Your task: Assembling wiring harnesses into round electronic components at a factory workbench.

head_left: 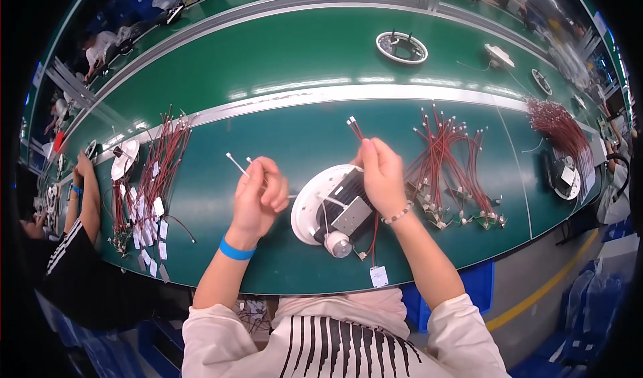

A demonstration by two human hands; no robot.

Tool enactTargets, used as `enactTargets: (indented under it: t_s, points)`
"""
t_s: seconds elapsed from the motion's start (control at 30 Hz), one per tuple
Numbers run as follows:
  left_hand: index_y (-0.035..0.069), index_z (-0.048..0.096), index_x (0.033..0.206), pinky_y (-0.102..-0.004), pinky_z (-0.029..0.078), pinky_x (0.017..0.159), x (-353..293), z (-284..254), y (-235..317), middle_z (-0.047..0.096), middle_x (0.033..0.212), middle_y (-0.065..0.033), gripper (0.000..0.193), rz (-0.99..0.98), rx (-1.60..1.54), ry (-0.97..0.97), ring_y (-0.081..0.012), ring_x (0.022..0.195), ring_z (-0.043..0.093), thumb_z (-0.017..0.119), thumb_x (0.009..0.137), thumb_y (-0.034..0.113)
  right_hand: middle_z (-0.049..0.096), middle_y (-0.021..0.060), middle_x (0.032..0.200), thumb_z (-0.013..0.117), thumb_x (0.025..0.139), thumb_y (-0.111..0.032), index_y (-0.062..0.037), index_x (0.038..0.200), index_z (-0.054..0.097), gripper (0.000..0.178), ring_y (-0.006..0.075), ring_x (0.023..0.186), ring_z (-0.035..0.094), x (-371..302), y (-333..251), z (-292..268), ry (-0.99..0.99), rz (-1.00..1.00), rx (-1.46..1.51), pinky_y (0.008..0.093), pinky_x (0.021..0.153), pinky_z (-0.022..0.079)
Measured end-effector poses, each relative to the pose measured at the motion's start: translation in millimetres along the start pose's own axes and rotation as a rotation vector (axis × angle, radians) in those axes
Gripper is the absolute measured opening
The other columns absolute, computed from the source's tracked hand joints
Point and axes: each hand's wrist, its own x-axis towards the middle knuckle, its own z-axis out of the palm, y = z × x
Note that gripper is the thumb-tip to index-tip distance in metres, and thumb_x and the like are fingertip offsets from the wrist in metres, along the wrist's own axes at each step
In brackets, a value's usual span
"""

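Observation:
My left hand (257,198) is closed on a thin white cable (237,164) whose connector end sticks out above the fingers. Pinched in my right hand (382,178) are dark red wires (355,129) with small white connectors at their tips. These wires also run below the hand, near a small circuit board (362,255) and a white tag-like plate (379,277). Between both hands rests a round white fixture (307,207), tilted, with a black finned part and a silver metal box (351,216). A white piece with a clear dome (341,246) sits at its near side.
Bundles of red wires lie left (167,150) and right (442,143), some ending in boards or white tags. Farther right is a bigger wire bundle (559,127). Beyond the metal rail, a green surface carries a white ring fixture (401,47). A co-worker's arm (89,197) is at left.

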Motion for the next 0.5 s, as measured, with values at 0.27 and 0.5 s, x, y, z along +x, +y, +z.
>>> enactTargets:
  t_s: [0.27, 0.5]
  points:
    - [-0.002, 0.05, 0.092, -0.0145, 0.029, 0.043, -23, 19, -22, 0.047, 0.058, 0.0051, 0.017, -0.024, 0.78, 0.079, 0.0003, 0.049, 0.039, 0.052, 0.076, 0.001, 0.058, 0.0014, 0.067, 0.05, 0.083, -0.01, 0.0019, 0.085, 0.059, 0.015, 0.0046, 0.054, 0.049, -11, -26, -4, 0.16, -0.151, 0.155, 0.0171, 0.05, 0.04]
    - [0.001, 0.052, 0.075, -0.0161, 0.033, 0.046, -28, 18, -28, 0.05, 0.06, 0.003, 0.013, -0.11, 0.758, 0.033, -0.0011, 0.052, 0.043, 0.051, 0.082, 0.013, 0.057, -0.0003, 0.064, 0.052, 0.077, 0.001, 0.0033, 0.088, 0.061, 0.014, 0.0006, 0.053, 0.044, -39, -76, -22, -0.163, -0.171, -0.156, 0.0162, 0.042, 0.032]
